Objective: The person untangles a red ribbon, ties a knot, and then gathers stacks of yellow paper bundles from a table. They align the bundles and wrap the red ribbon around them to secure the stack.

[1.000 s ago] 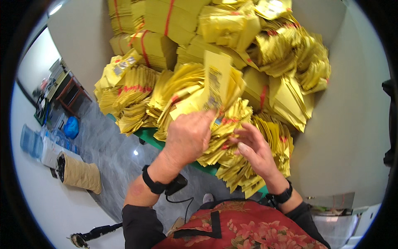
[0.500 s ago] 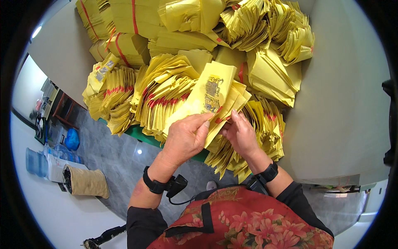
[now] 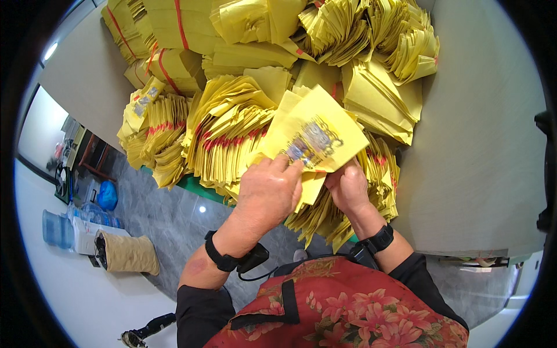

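A printed yellow paper sheet (image 3: 342,136), with a dark silvery pattern on its face, lies tilted between my hands above more folded yellow paper. My right hand (image 3: 349,188) is closed on its lower right corner, with the fingertips hidden behind the sheet. Curled over the lower left edge, by the print, is my left hand (image 3: 270,188), its fingers closed on the paper. Just beyond my hands, a stack of folded yellow papers (image 3: 232,127) with red marks is fanned upright. Another such stack (image 3: 380,174) stands to the right, partly behind my right hand.
Yellow paper bundles (image 3: 174,26) tied with red string are piled at the back. Pale panels rise on both sides, the nearer being the right panel (image 3: 481,133). On the grey floor at left are a blue bag (image 3: 107,195), a water bottle (image 3: 58,228) and a beige container (image 3: 130,253).
The printed sheet has swung over to the right and opened out flatter. My right hand has shifted slightly down and right to its corner; my left fingers have moved along the print.
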{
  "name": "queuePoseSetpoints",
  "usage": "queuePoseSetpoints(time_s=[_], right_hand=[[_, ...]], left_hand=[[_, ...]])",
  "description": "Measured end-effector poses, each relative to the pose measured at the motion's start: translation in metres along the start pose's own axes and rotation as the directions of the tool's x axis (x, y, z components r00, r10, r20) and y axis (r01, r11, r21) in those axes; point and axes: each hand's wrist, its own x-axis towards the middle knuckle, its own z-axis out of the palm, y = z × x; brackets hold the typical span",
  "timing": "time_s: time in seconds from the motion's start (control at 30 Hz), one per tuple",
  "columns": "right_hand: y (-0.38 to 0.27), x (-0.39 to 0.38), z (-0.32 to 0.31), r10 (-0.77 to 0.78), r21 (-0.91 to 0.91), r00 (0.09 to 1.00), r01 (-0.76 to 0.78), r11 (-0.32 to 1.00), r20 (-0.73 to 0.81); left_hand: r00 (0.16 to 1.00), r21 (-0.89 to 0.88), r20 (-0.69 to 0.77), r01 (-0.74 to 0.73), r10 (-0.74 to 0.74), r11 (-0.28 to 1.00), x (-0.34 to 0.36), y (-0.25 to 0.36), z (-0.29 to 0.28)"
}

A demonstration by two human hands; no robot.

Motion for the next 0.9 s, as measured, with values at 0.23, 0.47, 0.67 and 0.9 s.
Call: queuePoseSetpoints(time_s=[0.23, 0.47, 0.67, 0.9], right_hand=[[0.001, -0.010, -0.015, -0.083, 0.072, 0.996, 0.081, 0.994, 0.020], [0.007, -0.017, -0.026, -0.405, -0.583, 0.895, 0.434, 0.686, 0.189], [0.012, -0.018, -0.031, -0.211, -0.117, 0.977, 0.208, 0.971, -0.016], [0.006, -0.023, -0.035, -0.271, -0.279, 0.963, 0.259, 0.925, -0.005]], left_hand=[[0.979, -0.465, 0.104, 0.206, -0.178, 0.861, 0.007, -0.006, -0.002], [0.973, -0.098, -0.140, 0.171, -0.183, 0.980, 0.016, -0.006, 0.011], [0.962, -0.189, -0.047, 0.257, -0.270, 0.948, 0.014, -0.008, 0.025], [0.909, -0.242, 0.037, 0.412, -0.415, 0.879, 0.010, -0.004, 0.028]])
